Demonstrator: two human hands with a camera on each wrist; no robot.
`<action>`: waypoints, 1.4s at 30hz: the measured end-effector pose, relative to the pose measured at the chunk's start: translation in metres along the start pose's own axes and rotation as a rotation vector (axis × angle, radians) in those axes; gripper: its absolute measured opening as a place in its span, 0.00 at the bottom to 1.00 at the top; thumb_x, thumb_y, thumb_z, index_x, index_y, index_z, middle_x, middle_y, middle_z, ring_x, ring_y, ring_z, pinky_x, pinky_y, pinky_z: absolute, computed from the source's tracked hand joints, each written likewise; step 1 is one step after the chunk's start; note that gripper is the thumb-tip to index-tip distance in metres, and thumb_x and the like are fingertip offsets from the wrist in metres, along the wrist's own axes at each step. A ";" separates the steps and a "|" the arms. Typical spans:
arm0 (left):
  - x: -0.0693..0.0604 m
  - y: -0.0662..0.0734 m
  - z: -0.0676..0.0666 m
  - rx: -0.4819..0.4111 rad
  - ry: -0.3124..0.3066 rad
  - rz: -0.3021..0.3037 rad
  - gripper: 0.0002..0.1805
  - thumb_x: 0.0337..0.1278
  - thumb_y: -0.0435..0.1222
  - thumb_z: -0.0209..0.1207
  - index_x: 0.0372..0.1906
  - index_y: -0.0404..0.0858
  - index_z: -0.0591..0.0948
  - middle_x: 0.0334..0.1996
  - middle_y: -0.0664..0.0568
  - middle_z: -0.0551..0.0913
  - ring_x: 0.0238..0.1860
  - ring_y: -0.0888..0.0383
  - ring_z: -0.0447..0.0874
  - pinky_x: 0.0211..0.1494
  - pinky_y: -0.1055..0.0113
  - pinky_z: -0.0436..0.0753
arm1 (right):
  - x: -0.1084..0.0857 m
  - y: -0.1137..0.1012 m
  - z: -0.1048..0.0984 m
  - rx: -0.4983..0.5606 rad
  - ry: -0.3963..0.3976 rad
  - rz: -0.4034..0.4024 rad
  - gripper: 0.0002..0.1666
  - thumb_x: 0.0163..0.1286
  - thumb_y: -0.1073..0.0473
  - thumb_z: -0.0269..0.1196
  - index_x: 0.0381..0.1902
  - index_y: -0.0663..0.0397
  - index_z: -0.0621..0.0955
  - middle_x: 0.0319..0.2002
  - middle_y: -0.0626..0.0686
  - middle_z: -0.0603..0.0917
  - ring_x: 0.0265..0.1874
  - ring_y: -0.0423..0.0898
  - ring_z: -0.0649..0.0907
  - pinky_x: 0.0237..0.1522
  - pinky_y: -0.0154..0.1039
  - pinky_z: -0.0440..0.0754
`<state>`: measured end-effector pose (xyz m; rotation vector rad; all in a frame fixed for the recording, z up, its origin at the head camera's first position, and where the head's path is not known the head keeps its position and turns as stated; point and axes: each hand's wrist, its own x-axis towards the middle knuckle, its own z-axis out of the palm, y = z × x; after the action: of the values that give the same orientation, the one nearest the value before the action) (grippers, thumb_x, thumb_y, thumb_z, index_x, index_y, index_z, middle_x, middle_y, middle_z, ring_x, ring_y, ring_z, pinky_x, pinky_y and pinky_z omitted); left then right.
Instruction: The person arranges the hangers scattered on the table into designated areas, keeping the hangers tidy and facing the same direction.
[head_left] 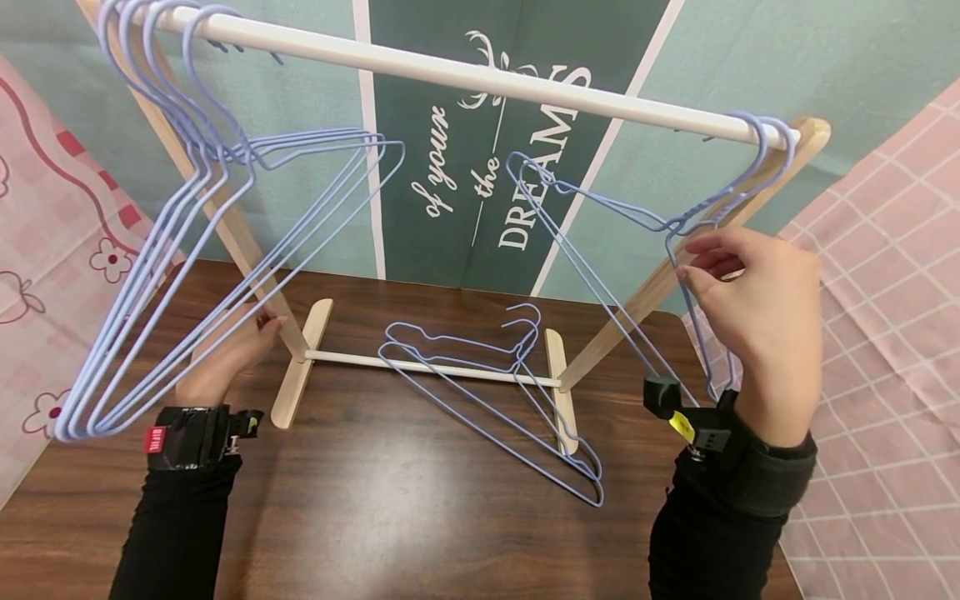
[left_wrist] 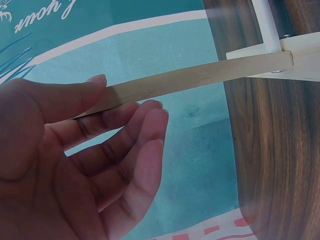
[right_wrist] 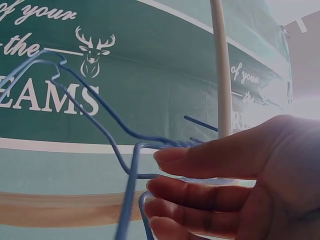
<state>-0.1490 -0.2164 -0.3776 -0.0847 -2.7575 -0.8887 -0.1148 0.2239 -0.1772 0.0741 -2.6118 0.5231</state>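
Note:
My left hand [head_left: 236,343] grips the left wooden post [head_left: 238,242] of the rack low down; in the left wrist view the thumb and index finger of the hand [left_wrist: 95,145] lie on either side of the post [left_wrist: 175,82]. Two blue hangers [head_left: 626,218] hang at the right end of the white rail [head_left: 450,73]. My right hand [head_left: 765,317] has its thumb and fingers curled at the shoulder of one. In the right wrist view, blue wire [right_wrist: 131,200] passes by the fingertips of that hand [right_wrist: 225,185], partly hidden by them.
Several blue hangers [head_left: 213,208] hang at the rail's left end. Two more hangers [head_left: 480,417] lie across the rack's lower bar [head_left: 420,364] and right foot [head_left: 562,400] on the brown table [head_left: 375,508]. Behind stands a green cloth [head_left: 465,208] with white lettering; pink cloths flank both sides.

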 end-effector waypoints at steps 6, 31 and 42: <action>0.000 0.001 -0.001 0.042 -0.007 -0.011 0.12 0.57 0.30 0.55 0.25 0.24 0.73 0.17 0.38 0.74 0.16 0.50 0.69 0.18 0.65 0.65 | -0.004 -0.004 0.000 0.050 0.017 -0.041 0.09 0.57 0.67 0.61 0.36 0.63 0.83 0.28 0.61 0.81 0.20 0.19 0.68 0.29 0.18 0.65; -0.001 -0.001 -0.002 0.044 -0.005 -0.006 0.12 0.56 0.31 0.55 0.22 0.26 0.73 0.17 0.39 0.74 0.16 0.51 0.69 0.19 0.63 0.65 | -0.029 -0.021 0.032 0.193 -0.101 -0.449 0.11 0.50 0.76 0.65 0.34 0.65 0.82 0.24 0.52 0.82 0.22 0.43 0.79 0.28 0.20 0.71; -0.001 0.001 -0.001 0.011 -0.007 -0.019 0.12 0.56 0.30 0.54 0.24 0.24 0.74 0.17 0.38 0.74 0.16 0.53 0.68 0.19 0.64 0.65 | -0.036 -0.017 0.066 0.226 -0.243 -0.447 0.09 0.51 0.75 0.64 0.33 0.65 0.80 0.26 0.55 0.81 0.23 0.45 0.80 0.26 0.40 0.78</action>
<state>-0.1480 -0.2168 -0.3762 -0.0601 -2.7734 -0.8797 -0.1096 0.1815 -0.2419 0.8194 -2.6307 0.6724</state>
